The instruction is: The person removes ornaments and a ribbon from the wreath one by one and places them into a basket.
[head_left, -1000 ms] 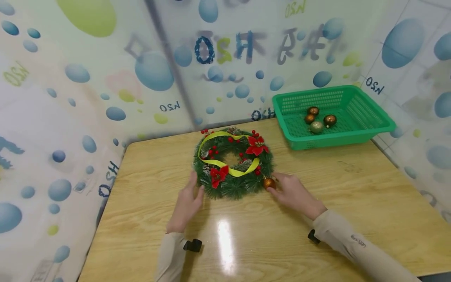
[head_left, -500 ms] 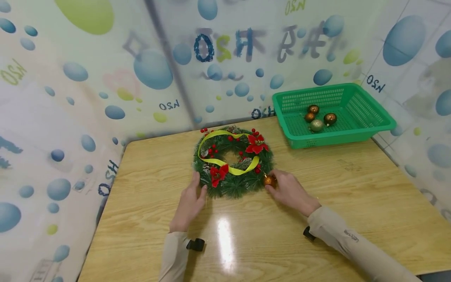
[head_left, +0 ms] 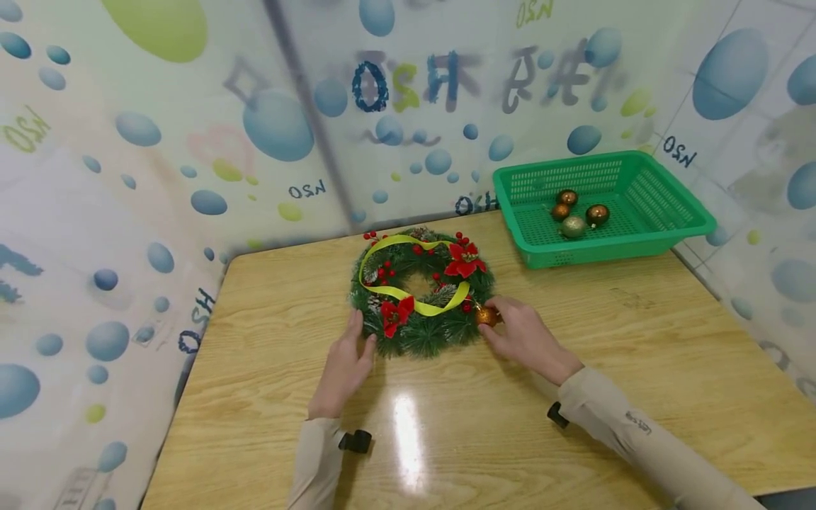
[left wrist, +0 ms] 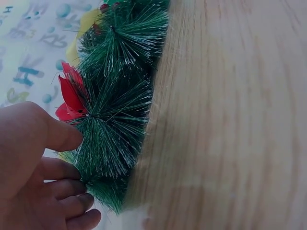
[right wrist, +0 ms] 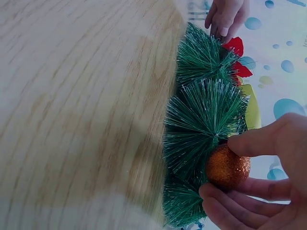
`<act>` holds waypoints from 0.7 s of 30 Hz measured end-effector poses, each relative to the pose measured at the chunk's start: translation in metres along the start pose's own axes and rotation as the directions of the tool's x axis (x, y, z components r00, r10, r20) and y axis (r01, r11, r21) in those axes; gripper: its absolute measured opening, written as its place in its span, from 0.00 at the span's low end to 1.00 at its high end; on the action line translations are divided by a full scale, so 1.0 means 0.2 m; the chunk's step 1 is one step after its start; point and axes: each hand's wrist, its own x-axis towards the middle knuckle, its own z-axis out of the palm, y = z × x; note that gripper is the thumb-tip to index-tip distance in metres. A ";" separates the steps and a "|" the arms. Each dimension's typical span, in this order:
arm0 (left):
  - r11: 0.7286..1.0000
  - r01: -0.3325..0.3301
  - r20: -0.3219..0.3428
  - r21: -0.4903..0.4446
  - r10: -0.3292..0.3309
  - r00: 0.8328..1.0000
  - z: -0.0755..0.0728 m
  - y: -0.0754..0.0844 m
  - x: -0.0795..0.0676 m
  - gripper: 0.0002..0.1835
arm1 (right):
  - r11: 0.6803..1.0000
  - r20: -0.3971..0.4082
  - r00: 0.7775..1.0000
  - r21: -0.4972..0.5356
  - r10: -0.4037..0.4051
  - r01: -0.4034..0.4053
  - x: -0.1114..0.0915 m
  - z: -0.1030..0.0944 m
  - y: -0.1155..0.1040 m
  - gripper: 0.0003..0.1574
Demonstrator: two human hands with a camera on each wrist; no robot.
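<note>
A green Christmas wreath [head_left: 427, 336] lies on the table, trimmed with red poinsettias [head_left: 465, 260], red berries, frosted pine cones and a loose yellow ribbon [head_left: 431, 310]. At its front left edge is my left hand [head_left: 343, 370], thumb and fingers spread apart against the needles; in the left wrist view the fingertips meet the needles below a red petal. My right hand [head_left: 529, 338] pinches a glittery orange bauble [right wrist: 226, 166] between thumb and fingers. The bauble sits right at the wreath's front right edge, overlapping the needles in the right wrist view.
A green plastic basket [head_left: 615, 249] stands at the table's back right corner, with several brown, orange and pale gold baubles [head_left: 573, 227] inside. The wooden table [head_left: 274, 312] backs onto a wall [head_left: 408, 177] printed with blue drops. Dark wrist cameras [head_left: 355, 441] sit on both wrists.
My right hand has shifted the orange bauble slightly up and in toward the wreath's right edge. My left hand moved slightly right early on and then held still at the wreath.
</note>
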 end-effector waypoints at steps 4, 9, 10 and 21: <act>1.000 0.007 0.003 0.002 -0.007 1.000 0.00 0.00 0.00 0.37 | 1.000 0.006 1.000 0.004 -0.001 0.001 0.01 -0.01 0.00 0.20; 1.000 0.016 0.005 0.007 -0.016 1.000 0.00 0.00 0.00 0.37 | 1.000 0.004 1.000 0.015 0.016 -0.016 0.01 -0.03 -0.01 0.21; 1.000 0.018 0.005 0.008 -0.018 1.000 0.00 0.00 0.00 0.37 | 1.000 0.002 1.000 0.016 0.017 -0.017 0.01 -0.04 -0.01 0.21; 1.000 0.018 0.013 0.016 -0.018 1.000 0.00 0.00 0.00 0.37 | 1.000 -0.054 0.998 -0.013 -0.013 0.012 0.02 -0.13 0.01 0.23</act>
